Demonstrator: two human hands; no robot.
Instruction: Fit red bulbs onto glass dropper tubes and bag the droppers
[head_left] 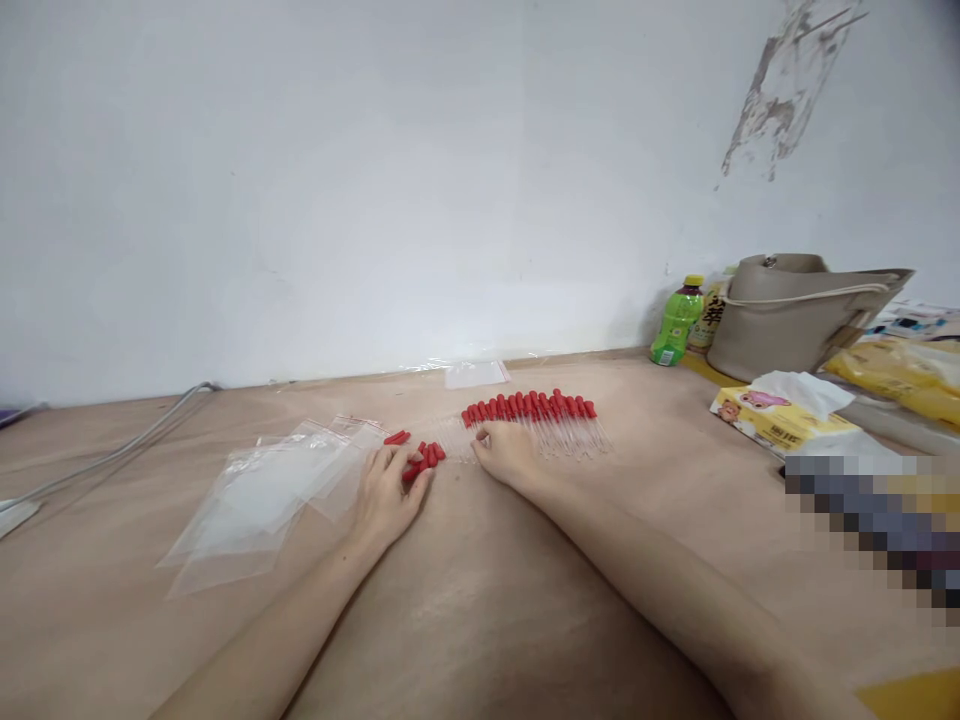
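Several loose red rubber bulbs (pixel 431 455) lie in a small pile on the brown table covering. My left hand (pixel 386 490) reaches over their left side, thumb and fingers apart, with a bulb showing between them. Just right of the pile, thin clear glass dropper tubes (pixel 450 437) lie side by side. My right hand (pixel 506 452) is pinched at the right end of these tubes, seemingly on one glass tube; its fingertips partly hide it. Beyond that hand, a row of glass droppers with red bulbs (pixel 529 405) lies with bulbs toward the wall.
Clear zip bags (pixel 262 495) overlap at left, near a grey cable (pixel 142 440). A white-looking packet (pixel 477 375) lies by the wall. At right stand a green bottle (pixel 677 325), a beige bag (pixel 787 315) and a yellow tissue box (pixel 780 420).
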